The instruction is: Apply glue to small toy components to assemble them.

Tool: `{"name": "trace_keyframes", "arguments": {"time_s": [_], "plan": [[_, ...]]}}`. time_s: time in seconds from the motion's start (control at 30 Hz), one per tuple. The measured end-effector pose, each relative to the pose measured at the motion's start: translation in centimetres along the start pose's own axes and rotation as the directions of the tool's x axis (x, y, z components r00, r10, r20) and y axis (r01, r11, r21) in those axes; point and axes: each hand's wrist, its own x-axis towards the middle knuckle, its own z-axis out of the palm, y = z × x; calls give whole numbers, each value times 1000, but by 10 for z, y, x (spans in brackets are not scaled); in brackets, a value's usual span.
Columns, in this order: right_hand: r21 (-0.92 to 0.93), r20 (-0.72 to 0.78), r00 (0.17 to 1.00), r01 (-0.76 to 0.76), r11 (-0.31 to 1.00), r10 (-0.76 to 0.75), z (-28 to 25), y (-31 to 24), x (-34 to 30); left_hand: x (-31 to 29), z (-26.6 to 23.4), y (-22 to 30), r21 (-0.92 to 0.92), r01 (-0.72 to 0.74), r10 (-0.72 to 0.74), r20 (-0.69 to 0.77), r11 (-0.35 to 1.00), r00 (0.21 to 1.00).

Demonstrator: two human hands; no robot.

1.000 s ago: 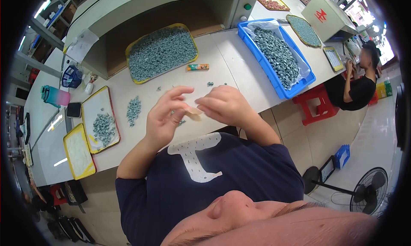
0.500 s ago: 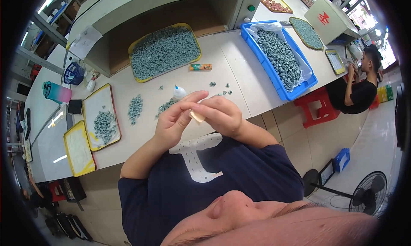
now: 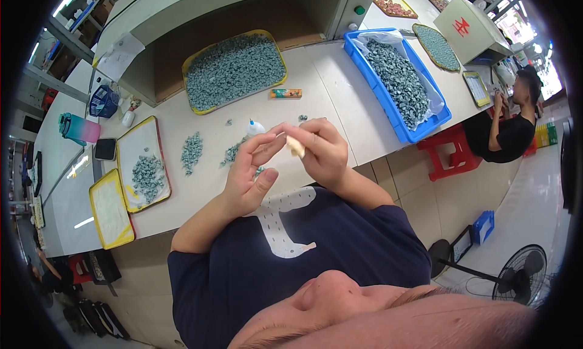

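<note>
- While the far left of the bench holds only a teal-to-pink tumbler and a dark phone, the yellow-rimmed tray nearby shows a whitish base and no stone chips.
- Just beside it, the red-and-yellow-rimmed tray carries a loose heap of grey-green stone chips across part of its base.
- Next comes a narrow pile of chips directly on the bench, set apart; behind, a large yellow-rimmed tray is thickly covered with more.
- Another small pile lies partly behind the left hand, whose thumb stands away from its fingers; nothing shows in its grasp.
- Beyond that hand is a white squeeze bottle with a blue tip.
- The cream-coloured piece is at the right hand, apparently pinched in its curled fingers and not laid down; whether the left fingertips touch it, I cannot tell.
- Farther right, the blue crate is well filled with chips: judging by this, only a small share is portioned out, and most remains in bulk.
</note>
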Motion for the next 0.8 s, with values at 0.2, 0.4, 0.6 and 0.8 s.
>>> {"name": "trace_keyframes", "arguments": {"time_s": [0.2, 0.4, 0.6, 0.8], "plan": [[65, -80, 985, -149, 987, 154, 3, 9, 2, 3, -12, -6, -78, -6, 7, 10, 997, 1000], [152, 29, 997, 60, 987, -65, 4, -3, -1, -1, -24, -23, 177, -223, 229, -15, 959, 973], [381, 139, 985, 44, 924, -104, 14, -10, -2, 0, -27, -24, 78, -241, 247, -77, 967, 966], [490, 177, 959, 110, 865, -222, 29, -14, -2, -2, -32, -29, 18, -287, 288, -34, 958, 957]]}}
